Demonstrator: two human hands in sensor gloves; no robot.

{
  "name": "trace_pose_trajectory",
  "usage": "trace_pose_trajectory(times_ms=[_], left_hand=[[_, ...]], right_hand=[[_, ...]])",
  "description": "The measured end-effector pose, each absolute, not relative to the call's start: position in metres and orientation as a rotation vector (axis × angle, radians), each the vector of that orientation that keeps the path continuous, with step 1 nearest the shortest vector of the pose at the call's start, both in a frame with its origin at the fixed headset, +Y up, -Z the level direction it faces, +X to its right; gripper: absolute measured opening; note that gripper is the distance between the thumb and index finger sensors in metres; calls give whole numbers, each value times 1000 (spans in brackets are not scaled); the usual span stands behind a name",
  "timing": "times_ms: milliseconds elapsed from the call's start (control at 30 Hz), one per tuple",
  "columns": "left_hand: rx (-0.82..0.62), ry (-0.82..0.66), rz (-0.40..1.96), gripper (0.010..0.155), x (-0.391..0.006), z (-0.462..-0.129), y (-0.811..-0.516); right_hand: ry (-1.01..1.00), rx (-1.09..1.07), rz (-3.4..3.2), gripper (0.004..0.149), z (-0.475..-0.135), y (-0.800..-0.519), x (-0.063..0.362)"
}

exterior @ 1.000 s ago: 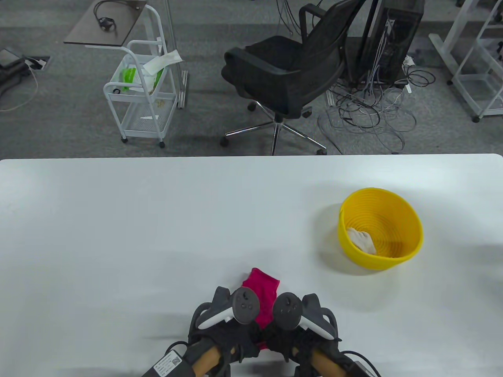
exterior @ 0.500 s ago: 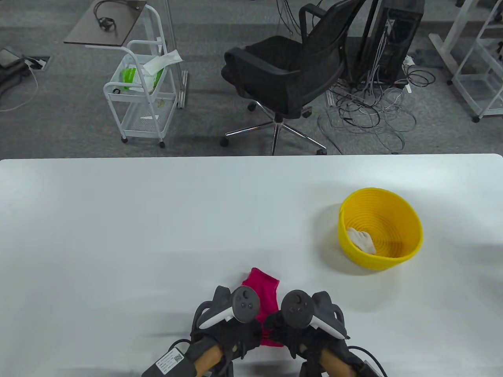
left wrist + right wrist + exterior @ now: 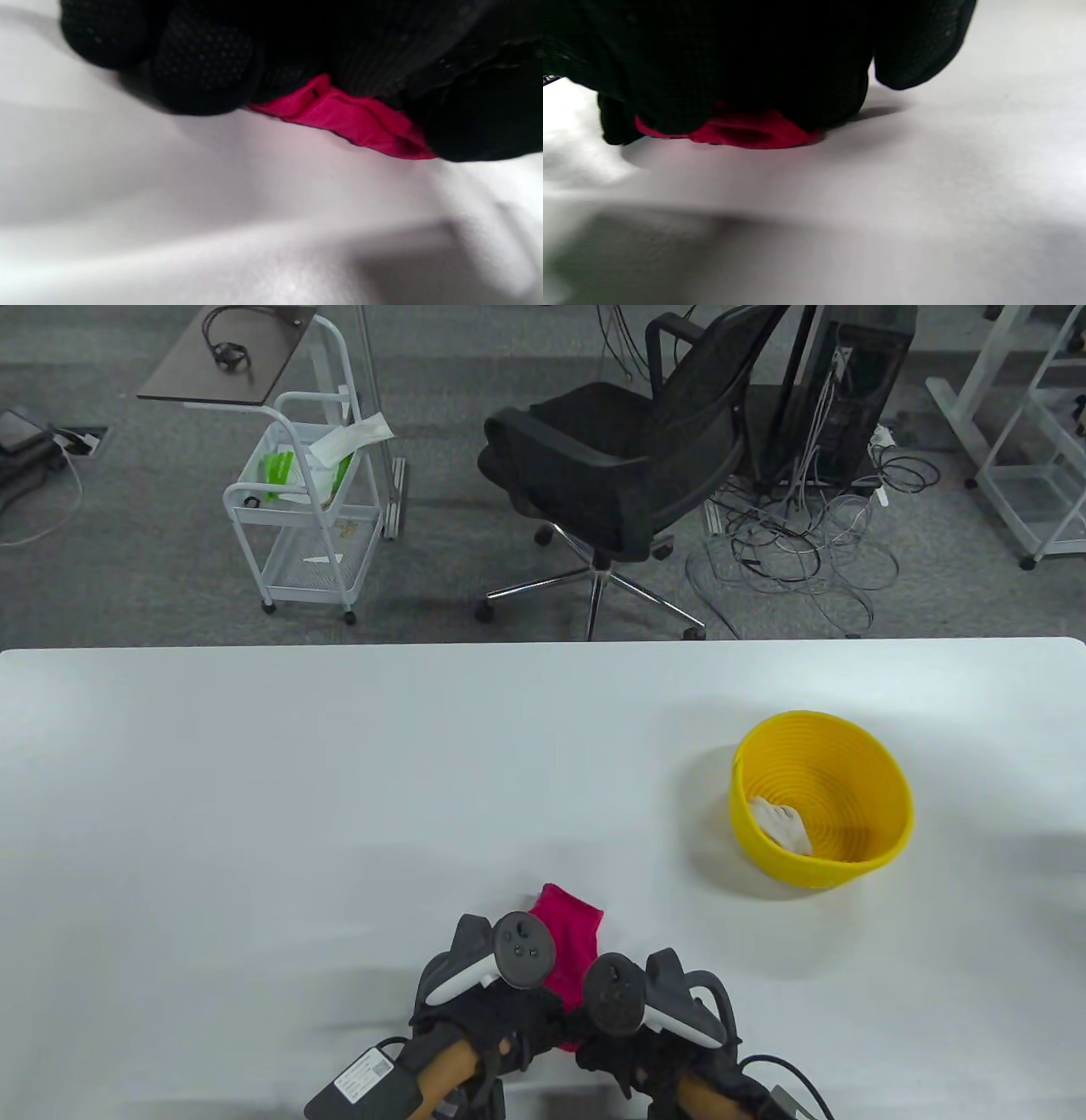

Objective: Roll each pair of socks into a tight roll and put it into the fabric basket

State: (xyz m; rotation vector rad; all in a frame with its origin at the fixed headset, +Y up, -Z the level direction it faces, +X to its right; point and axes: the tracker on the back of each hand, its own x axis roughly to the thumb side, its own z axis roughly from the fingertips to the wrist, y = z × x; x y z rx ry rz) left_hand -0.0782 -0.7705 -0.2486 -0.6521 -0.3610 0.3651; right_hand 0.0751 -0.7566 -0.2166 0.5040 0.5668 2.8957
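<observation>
A magenta sock pair (image 3: 570, 940) lies flat on the white table near the front edge, its far end free. Both gloved hands sit on its near end. My left hand (image 3: 501, 1018) has its fingers curled over the fabric; in the left wrist view the bunched sock (image 3: 352, 120) shows under the black fingers (image 3: 203, 72). My right hand (image 3: 619, 1027) likewise curls over the sock (image 3: 746, 133) beside the left. The yellow basket (image 3: 891, 814) stands to the right, holding a white sock roll (image 3: 782, 823).
The white table (image 3: 297, 814) stretches to the left and far side. Beyond its far edge stand a black office chair (image 3: 619, 466), a white cart (image 3: 305, 517) and tangled cables (image 3: 797, 551) on the floor.
My right hand moved out to the right and then back left against the left hand. The near end of the sock is gathered further under both hands.
</observation>
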Motion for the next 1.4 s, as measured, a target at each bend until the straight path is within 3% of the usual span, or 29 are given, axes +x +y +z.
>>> trace_pose_trajectory(times_ms=[100,300,400,533,767,1000,1233,1400], left_hand=[[-669,-332,379,42,-81,-249,-769],[-703,-323,372,52,-82,-246,-769],[-640,-305,344,46,-79,-245,-769],[-662,-284,397,42,-80,-246,-771],[-685,-277,424,42,-82,-249,-771],[-683,-269,435,42,-82,-249,-772],[-590,-186,443,49,-95,-246,-755],[-566,-221,409,48,-93,-243,-750]], right_hand=[[510,461,2918,40,-217,-759,71],[496,363,2917,40,-222,-761,72],[478,341,2922,40,-222,-761,72],[504,337,2876,40,-226,-758,79],[494,491,2776,39,-219,-733,88],[614,511,2911,44,-216,-751,78],[513,455,2939,45,-218,-756,74],[456,458,2995,52,-216,-759,69]])
